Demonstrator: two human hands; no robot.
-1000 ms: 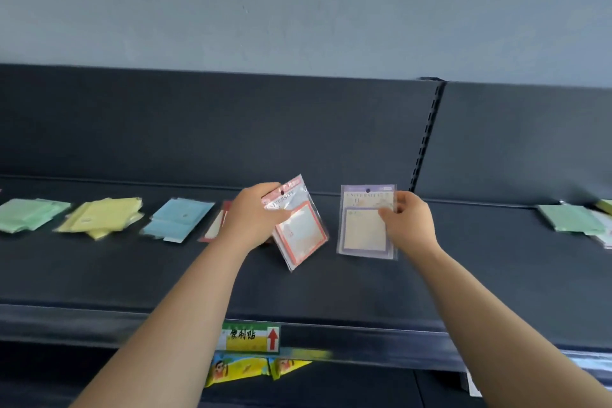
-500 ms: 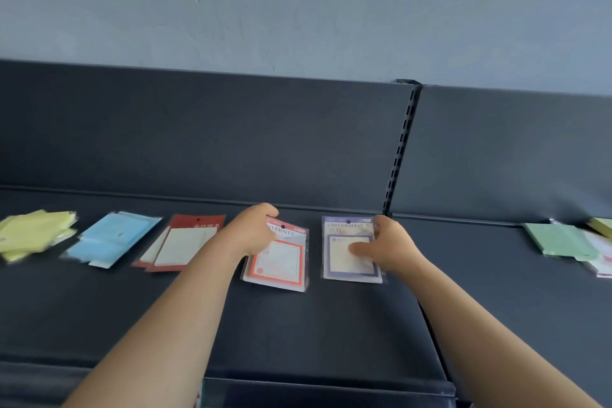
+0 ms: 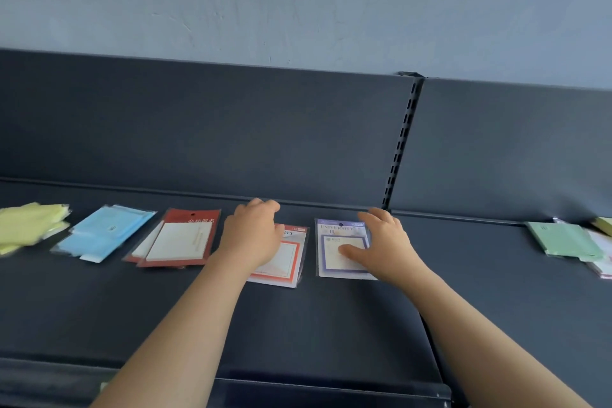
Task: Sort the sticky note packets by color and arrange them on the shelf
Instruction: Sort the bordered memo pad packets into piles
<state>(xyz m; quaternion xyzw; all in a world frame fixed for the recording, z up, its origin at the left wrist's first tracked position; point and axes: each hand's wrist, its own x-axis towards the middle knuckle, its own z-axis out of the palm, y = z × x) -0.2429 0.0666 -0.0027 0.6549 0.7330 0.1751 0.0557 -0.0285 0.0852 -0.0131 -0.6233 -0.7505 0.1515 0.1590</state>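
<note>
Shelving, dark grey, fills most of what we see, and a slotted upright splits its back panel. Along it the sticky note packets lie in a row. The yellow packets are at far left, then the blue packets, then a dark red packet. Well apart at far right sits a green pile. Between these, 2 more lie flat. Our left hand covers the orange-bordered packet, its fingers bent over the top edge, and we cannot tell whether they grip it. Our right hand rests on the purple packet, fingers loosely spread, thumb flat on its front, gripping nothing.
</note>
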